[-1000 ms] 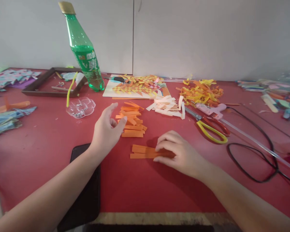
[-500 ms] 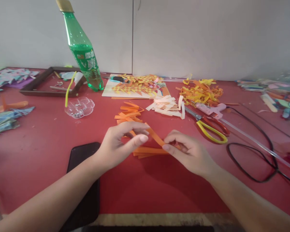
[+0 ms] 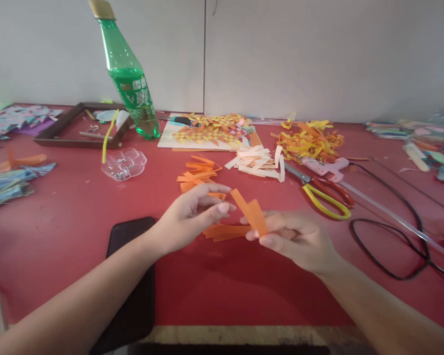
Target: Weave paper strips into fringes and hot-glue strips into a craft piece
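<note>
A green bottle is seen at ten o'clock beside a dark frame, a clear dish at nine, a black phone at seven; scissors are placed beside a pink glue gun at three.

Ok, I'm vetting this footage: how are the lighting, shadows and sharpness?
Head view: soft light, a darker shadow on the red table below the left hand and right hand; head view: small glints on the green bottle, whose lean may be lens distortion; head view: paper scraps near the right edge look smeared.
</note>
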{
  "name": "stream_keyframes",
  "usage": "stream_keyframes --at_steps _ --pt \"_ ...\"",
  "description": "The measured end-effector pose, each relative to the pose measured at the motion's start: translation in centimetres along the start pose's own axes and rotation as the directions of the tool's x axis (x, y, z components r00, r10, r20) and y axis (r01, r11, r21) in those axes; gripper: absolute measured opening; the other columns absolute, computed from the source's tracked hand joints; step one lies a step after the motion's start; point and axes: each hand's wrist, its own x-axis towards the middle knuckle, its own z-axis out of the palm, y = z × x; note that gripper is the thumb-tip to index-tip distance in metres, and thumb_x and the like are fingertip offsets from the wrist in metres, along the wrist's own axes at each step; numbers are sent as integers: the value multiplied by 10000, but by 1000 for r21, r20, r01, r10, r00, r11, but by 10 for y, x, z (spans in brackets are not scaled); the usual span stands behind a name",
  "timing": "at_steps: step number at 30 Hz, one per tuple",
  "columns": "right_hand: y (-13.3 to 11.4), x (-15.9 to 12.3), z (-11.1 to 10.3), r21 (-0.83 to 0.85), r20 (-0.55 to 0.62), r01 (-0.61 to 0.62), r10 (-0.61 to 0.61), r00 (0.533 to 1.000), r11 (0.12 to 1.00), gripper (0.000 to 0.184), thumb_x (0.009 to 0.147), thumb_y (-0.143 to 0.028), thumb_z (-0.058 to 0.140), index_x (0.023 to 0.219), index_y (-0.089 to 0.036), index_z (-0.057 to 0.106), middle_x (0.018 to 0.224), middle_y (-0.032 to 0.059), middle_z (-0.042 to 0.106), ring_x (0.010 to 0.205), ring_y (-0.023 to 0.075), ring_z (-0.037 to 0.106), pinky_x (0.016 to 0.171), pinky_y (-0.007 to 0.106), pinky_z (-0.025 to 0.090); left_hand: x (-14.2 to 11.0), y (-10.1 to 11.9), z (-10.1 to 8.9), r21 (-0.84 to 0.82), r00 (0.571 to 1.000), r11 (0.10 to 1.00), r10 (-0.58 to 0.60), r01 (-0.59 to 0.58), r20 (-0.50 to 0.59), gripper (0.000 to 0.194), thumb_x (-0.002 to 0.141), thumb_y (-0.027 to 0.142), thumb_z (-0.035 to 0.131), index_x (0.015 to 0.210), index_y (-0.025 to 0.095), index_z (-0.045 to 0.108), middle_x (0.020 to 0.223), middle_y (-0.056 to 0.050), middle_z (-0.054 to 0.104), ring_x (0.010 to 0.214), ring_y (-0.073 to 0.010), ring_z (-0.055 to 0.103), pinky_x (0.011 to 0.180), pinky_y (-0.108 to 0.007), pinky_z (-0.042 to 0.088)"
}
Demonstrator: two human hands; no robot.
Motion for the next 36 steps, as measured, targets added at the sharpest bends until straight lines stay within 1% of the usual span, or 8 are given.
stream_keyframes --at_steps 3,6,10,14,20,26,31,36 --pt "-2 2 1 11 40 3 -3 999 1000 83 838 -335 721 804 -270 760 849 40 784 847 206 741 719 325 609 -1 3 0 -40 997 999 -28 31 75 439 867 380 706 1248 208 570 1059 -88 749 1019 -222 717 844 -302 568" --pt "0 2 3 57 74 10 -14 997 998 86 848 -303 710 784 -246 718 847 38 766 858 200 727 762 341 598 0 4 1 -33 1000 999 19 -19 -3 439 811 294 764 1205 213 589 942 -43 754 940 -197 736 780 -258 576" --pt "4 1 8 56 17 -156 156 988 986 182 843 -380 713 790 -221 642 835 50 749 768 183 725 700 305 590 1 3 3 -17 998 1000 19 -20 -55 384 806 262 759 1157 202 617 868 -26 757 901 -188 750 782 -248 584" --pt "5 2 10 10 -30 -250 250 968 968 269 812 -448 732 810 -207 614 805 63 745 751 184 725 679 281 584 -2 3 3 -26 999 999 20 -21 -44 343 841 212 690 1175 188 617 966 -57 762 890 -192 754 820 -277 587" --pt "10 1 7 11 -39 -249 249 968 968 244 810 -390 755 835 -206 597 749 19 712 657 130 684 598 220 541 -6 5 3 -12 999 999 40 -40 -34 351 839 265 676 1179 181 652 937 -57 724 878 -193 720 827 -292 579" --pt "8 2 6 17 -36 -250 250 967 968 229 830 -371 741 830 -215 573 733 7 733 672 128 709 618 207 543 -3 2 5 111 998 994 14 -7 -62 463 721 346 828 1137 199 689 850 -26 713 764 -161 704 715 -243 578" --pt "8 2 9 -20 -53 -228 227 973 973 226 825 -364 745 820 -217 574 729 1 725 666 130 706 608 210 541 -2 -1 6 196 992 980 51 -28 -112 347 753 367 802 1049 198 735 803 -24 711 736 -165 707 724 -264 590" --pt "11 0 8 -71 -62 -207 203 977 976 214 833 -352 738 826 -215 574 726 -7 704 654 120 691 595 200 528 -3 -1 5 159 995 987 45 -31 -86 273 779 352 785 996 192 740 921 -43 766 813 -175 745 769 -253 604"
